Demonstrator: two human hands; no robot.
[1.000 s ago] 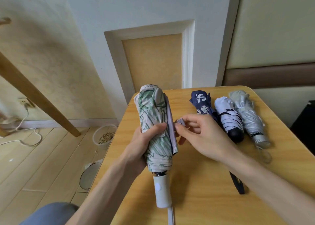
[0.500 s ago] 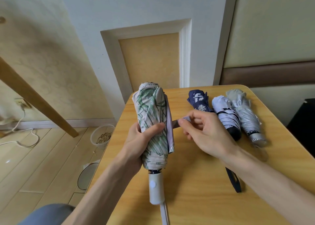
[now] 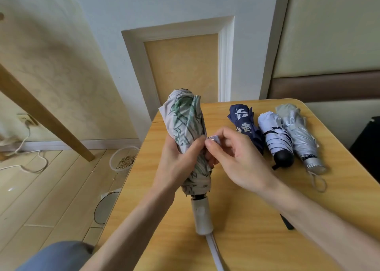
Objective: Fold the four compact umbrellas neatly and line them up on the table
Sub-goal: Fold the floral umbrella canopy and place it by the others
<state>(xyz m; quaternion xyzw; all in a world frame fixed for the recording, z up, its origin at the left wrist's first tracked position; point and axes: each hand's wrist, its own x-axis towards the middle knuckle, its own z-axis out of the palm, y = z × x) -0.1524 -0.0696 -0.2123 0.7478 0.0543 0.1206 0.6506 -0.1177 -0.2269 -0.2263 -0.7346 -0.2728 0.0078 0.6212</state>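
Now the right hand (image 3: 242, 164) has come closer to the green leaf umbrella (image 3: 187, 118). Half a second ago there was a small gap between the umbrella and the little strap (image 3: 212, 139); the strap end now sits right against the cloth. The thumb and first finger of the right hand pinch that strap end. The left hand (image 3: 176, 164) is wrapped round the middle of the umbrella, with its thumb pressed on the front, just beside the strap. The umbrella is held up over the left part of the table (image 3: 246, 240). Its white handle (image 3: 202, 217) points back at the person. Three folded umbrellas lie side by side on the far right of the table: a dark blue umbrella (image 3: 243, 125), a white striped umbrella (image 3: 275, 135) and a silver umbrella (image 3: 300, 137). A clear bowl (image 3: 123, 159) sits on the floor beside the table.
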